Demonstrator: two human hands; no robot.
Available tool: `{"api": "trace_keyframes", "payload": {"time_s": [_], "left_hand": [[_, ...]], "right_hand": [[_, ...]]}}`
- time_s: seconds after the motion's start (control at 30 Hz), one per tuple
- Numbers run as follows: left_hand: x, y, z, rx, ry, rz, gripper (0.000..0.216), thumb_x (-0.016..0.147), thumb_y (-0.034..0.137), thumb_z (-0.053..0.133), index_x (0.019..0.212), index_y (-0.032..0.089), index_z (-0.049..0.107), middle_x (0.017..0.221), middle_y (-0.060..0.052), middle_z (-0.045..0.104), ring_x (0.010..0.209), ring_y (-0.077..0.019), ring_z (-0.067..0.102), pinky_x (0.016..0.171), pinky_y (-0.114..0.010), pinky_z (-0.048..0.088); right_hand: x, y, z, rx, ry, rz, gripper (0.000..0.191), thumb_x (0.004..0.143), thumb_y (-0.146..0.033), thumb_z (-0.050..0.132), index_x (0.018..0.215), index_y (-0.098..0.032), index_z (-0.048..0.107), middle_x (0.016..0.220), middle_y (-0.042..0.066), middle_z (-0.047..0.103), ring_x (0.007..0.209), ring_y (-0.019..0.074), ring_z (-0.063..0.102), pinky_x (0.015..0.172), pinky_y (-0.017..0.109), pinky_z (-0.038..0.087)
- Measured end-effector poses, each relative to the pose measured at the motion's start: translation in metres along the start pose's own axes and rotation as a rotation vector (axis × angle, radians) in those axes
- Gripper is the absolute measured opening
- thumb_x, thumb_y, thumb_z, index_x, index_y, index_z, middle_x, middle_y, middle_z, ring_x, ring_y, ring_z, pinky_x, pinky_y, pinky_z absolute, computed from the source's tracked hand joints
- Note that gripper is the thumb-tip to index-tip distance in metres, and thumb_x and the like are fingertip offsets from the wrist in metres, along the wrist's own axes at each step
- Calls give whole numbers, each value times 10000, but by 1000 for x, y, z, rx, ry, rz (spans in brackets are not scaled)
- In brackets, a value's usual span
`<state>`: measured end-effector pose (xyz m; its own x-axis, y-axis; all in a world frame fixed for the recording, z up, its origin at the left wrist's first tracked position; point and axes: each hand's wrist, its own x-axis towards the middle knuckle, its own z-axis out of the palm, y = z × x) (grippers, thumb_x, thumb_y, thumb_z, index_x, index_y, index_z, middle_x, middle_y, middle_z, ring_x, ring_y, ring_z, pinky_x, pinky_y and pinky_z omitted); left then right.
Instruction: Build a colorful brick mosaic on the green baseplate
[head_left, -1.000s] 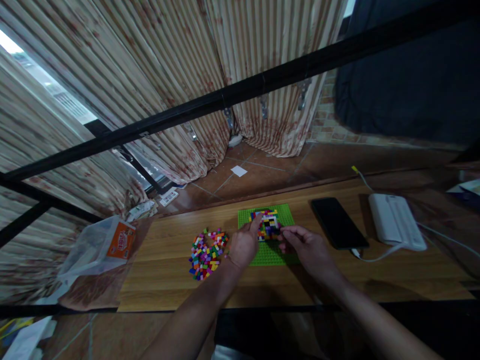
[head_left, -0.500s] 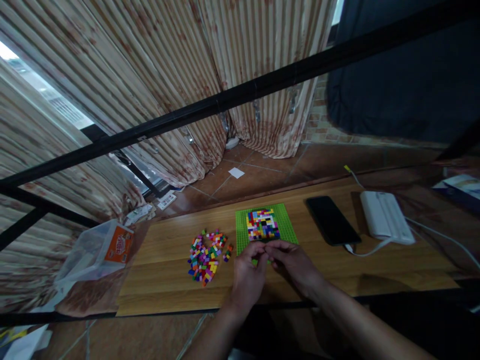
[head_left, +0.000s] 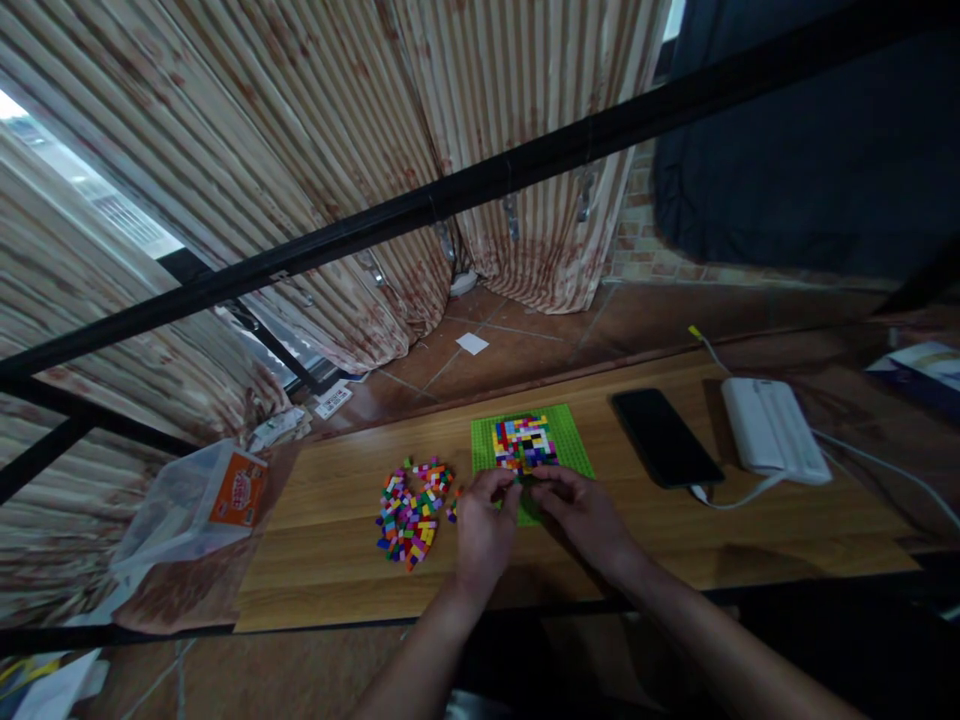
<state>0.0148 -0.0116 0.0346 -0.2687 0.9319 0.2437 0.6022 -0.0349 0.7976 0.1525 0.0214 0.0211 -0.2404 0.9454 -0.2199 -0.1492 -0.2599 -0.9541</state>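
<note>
A green baseplate [head_left: 574, 438] lies on the wooden table [head_left: 322, 545] with a square patch of small coloured bricks [head_left: 525, 442] pressed onto it. My left hand [head_left: 482, 522] and my right hand [head_left: 576, 510] meet over the plate's near edge, fingertips pinched together just below the patch. Whatever sits between the fingertips is too small to name. A loose heap of coloured bricks [head_left: 409, 505] spreads on the table just left of my left hand.
A black phone [head_left: 664, 437] and a white power bank [head_left: 772, 432] with a white cable lie right of the plate. A clear plastic bag with an orange label [head_left: 199, 503] sits at the table's left end. A black metal bar crosses above; striped curtains hang behind.
Both hands drew back from the brick patch to the plate's near edge and came together. Since half a second ago they have edged slightly forward toward the patch.
</note>
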Motion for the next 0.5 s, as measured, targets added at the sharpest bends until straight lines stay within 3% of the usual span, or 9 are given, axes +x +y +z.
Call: {"api": "trace_keyframes", "payload": {"time_s": [0.2,0.5], "left_hand": [[35,-8,-1,178,25,50,122,844,128,629,889,184,728,863,-41,721,794,-153,669,753,-265,513],[42,-19,8,323,-9,98,133,821,136,683,888,228,751,866,-22,730,810,-153,667,775,-277,507]], "right_hand": [[3,-6,-7,-27,34,-40,340,660,-439,719,872,-173,702,720,21,681,630,143,549,587,284,424],[5,-8,-9,-19,44,-31,314,648,-435,735,828,-179,715,705,19,672,590,132,521,568,286,411]]}}
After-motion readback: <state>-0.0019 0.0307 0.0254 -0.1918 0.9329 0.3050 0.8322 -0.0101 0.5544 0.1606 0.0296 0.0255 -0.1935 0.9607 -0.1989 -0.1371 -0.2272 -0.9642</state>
